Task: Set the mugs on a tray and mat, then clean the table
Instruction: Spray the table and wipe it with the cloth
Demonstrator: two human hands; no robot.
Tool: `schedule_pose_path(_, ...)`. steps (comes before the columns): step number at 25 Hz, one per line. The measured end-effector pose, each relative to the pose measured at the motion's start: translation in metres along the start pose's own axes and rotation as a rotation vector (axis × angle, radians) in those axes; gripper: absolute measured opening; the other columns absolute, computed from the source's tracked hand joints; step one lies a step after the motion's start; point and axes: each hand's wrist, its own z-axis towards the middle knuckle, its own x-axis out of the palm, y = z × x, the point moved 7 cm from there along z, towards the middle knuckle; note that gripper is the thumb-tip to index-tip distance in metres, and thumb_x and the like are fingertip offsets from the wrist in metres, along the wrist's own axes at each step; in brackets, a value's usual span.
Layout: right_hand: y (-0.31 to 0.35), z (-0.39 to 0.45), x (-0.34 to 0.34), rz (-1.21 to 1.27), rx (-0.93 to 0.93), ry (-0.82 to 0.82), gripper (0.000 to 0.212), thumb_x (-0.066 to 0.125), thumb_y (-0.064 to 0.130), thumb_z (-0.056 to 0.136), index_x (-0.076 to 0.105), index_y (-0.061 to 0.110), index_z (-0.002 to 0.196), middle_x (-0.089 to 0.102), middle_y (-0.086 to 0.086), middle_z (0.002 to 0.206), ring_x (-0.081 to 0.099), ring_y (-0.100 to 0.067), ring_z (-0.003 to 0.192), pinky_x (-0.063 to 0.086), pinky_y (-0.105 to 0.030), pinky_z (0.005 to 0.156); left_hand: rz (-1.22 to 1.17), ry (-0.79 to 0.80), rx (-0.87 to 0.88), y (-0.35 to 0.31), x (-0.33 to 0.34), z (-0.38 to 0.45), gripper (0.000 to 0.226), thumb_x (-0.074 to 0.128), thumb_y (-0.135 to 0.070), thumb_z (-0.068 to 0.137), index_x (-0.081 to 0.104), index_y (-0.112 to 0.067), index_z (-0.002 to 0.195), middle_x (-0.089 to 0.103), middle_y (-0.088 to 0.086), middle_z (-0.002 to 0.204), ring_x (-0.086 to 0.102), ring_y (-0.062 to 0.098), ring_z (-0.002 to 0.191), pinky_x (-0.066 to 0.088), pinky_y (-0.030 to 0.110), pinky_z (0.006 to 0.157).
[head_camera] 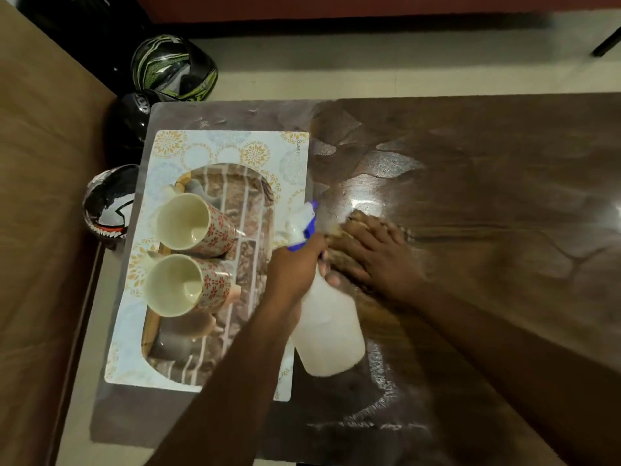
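Left hand (295,264) grip clamped on spray bottle (327,331) (tilted), right hand (376,253) flat on cloth (346,230).

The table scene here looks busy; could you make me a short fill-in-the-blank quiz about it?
1. The left hand grips a spray ____.
2. The right hand presses a brown ____ flat on the table.
3. ____ mugs stand on the tray.
4. The tray rests on a patterned ____.

Missing words: bottle; cloth; Two; mat
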Motion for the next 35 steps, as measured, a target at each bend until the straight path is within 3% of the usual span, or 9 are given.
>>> schedule_pose_path(2, -0.014, -0.011, -0.003, -0.027, 0.046, 0.022, 0.048, 0.024, 0.057, 0.097, 0.049, 0.035, 0.132, 0.052, -0.002, 0.137, 0.043, -0.029, 0.129, 0.023, -0.047, 0.105, -0.036, 0.007, -0.074, 0.025, -0.010, -0.014, 0.019, 0.060, -0.014, 0.084, 0.062, -0.003, 0.068, 0.048, 0.011, 0.050, 0.050, 0.028, 0.051, 0.049, 0.030, 0.049)
schedule_pose_path(5, -0.001, 0.006, 0.004, -0.050, 0.411, -0.040, 0.047, 0.036, 0.054, 0.090, 0.053, 0.033, 0.129, 0.053, -0.003, 0.135, 0.038, -0.029, 0.129, 0.018, -0.047, 0.104, -0.054, 0.019, -0.094, 0.035, -0.015, -0.019, 0.019, 0.062, -0.015, 0.086, 0.068, 0.001, 0.078, 0.048, 0.012, 0.050, 0.047, 0.024, 0.040, 0.047, 0.027, 0.045)
schedule_pose_path(11, 0.046, -0.062, 0.003, -0.063, -0.062, -0.018, 0.043, 0.031, 0.049, 0.095, 0.047, 0.033, 0.132, 0.058, -0.003, 0.131, 0.040, -0.027, 0.125, 0.025, -0.044, 0.101, -0.064, 0.055, -0.053, 0.036, -0.018, -0.024, 0.020, 0.059, -0.011, 0.083, 0.056, -0.007, 0.064, 0.046, 0.009, 0.048, 0.049, 0.024, 0.039, 0.045, 0.026, 0.047)
schedule_pose_path(15, 0.029, -0.045, 0.004, -0.035, 0.543, -0.089, 0.048, 0.038, 0.051, 0.089, 0.052, 0.032, 0.131, 0.053, -0.003, 0.135, 0.036, -0.029, 0.128, 0.018, -0.047, 0.104, 0.000, 0.116, -0.076, 0.061, -0.026, -0.037, 0.022, 0.065, -0.020, 0.086, 0.068, 0.000, 0.076, 0.046, 0.009, 0.046, 0.049, 0.024, 0.036, 0.046, 0.027, 0.047)
schedule_pose_path(20, 0.116, -0.140, 0.012, -0.055, 0.097, 0.042, 0.048, 0.036, 0.046, 0.093, 0.039, 0.031, 0.139, 0.049, -0.004, 0.139, 0.041, -0.033, 0.131, 0.030, -0.052, 0.105, 0.021, 0.053, -0.051, 0.096, -0.045, -0.063, 0.023, 0.059, -0.015, 0.081, 0.059, -0.010, 0.058, 0.049, 0.006, 0.044, 0.051, 0.022, 0.036, 0.046, 0.033, 0.056)
schedule_pose_path(25, 0.106, -0.135, 0.007, -0.121, 0.523, -0.035, 0.050, 0.036, 0.051, 0.091, 0.042, 0.033, 0.138, 0.042, -0.004, 0.142, 0.035, -0.033, 0.132, 0.022, -0.051, 0.108, 0.096, 0.134, -0.078, 0.109, -0.041, -0.072, 0.018, 0.060, -0.019, 0.083, 0.066, -0.006, 0.073, 0.052, 0.007, 0.045, 0.055, 0.026, 0.041, 0.048, 0.033, 0.056)
schedule_pose_path(28, 0.147, -0.145, 0.018, 0.009, 0.335, -0.034, 0.061, 0.041, 0.054, 0.084, 0.036, 0.025, 0.138, 0.032, -0.003, 0.146, 0.029, -0.034, 0.136, 0.016, -0.052, 0.109, 0.121, 0.099, -0.067, 0.129, -0.040, -0.080, 0.017, 0.061, -0.021, 0.079, 0.060, -0.011, 0.065, 0.054, 0.007, 0.047, 0.054, 0.025, 0.044, 0.050, 0.039, 0.060)
schedule_pose_path(31, 0.145, -0.187, 0.016, -0.066, 0.193, 0.001, 0.050, 0.042, 0.048, 0.091, 0.042, 0.027, 0.136, 0.043, -0.002, 0.144, 0.037, -0.032, 0.133, 0.025, -0.051, 0.109, 0.159, 0.093, -0.098, 0.151, -0.048, -0.092, 0.017, 0.061, -0.021, 0.079, 0.063, -0.010, 0.067, 0.053, 0.007, 0.047, 0.055, 0.024, 0.042, 0.049, 0.037, 0.058)
schedule_pose_path(35, 0.109, -0.195, 0.006, -0.106, 0.494, -0.130, 0.043, 0.041, 0.046, 0.092, 0.046, 0.032, 0.132, 0.053, -0.004, 0.135, 0.036, -0.028, 0.130, 0.024, -0.049, 0.107, 0.144, 0.116, -0.099, 0.172, -0.056, -0.115, 0.016, 0.057, -0.010, 0.087, 0.063, 0.000, 0.076, 0.046, 0.006, 0.041, 0.048, 0.019, 0.033, 0.045, 0.028, 0.050)
